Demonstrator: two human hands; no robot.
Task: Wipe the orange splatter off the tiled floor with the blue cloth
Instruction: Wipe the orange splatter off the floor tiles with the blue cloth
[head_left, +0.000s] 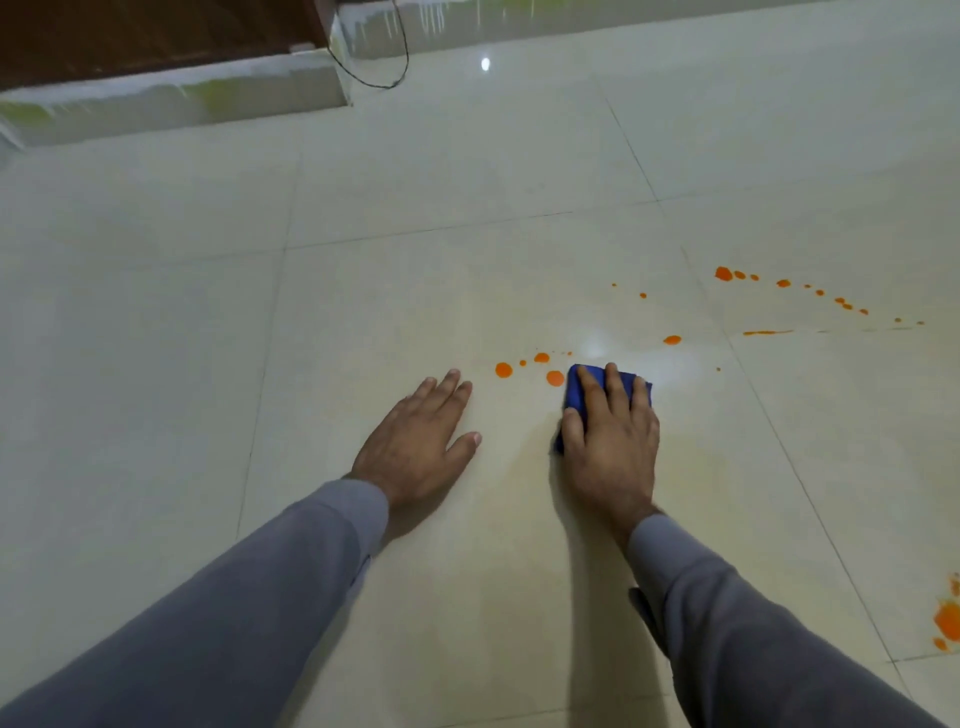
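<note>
My right hand (610, 441) presses the folded blue cloth (576, 387) flat, fingers together, on the cream tiled floor (467, 270). My left hand (418, 441) braces, fingers loosely spread. Orange splatter drops (555, 378) sit at ten o'clock of the cloth; a careless sweep could smear them.

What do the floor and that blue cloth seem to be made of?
The floor looks like glazed ceramic or polished stone tile: pale cream squares with thin joint lines and a gloss that mirrors a lamp. Which of the two, I cannot tell. The blue cloth looks like soft woven or microfibre fabric, matte and folded under the right hand; its weave is too small to see.
</note>
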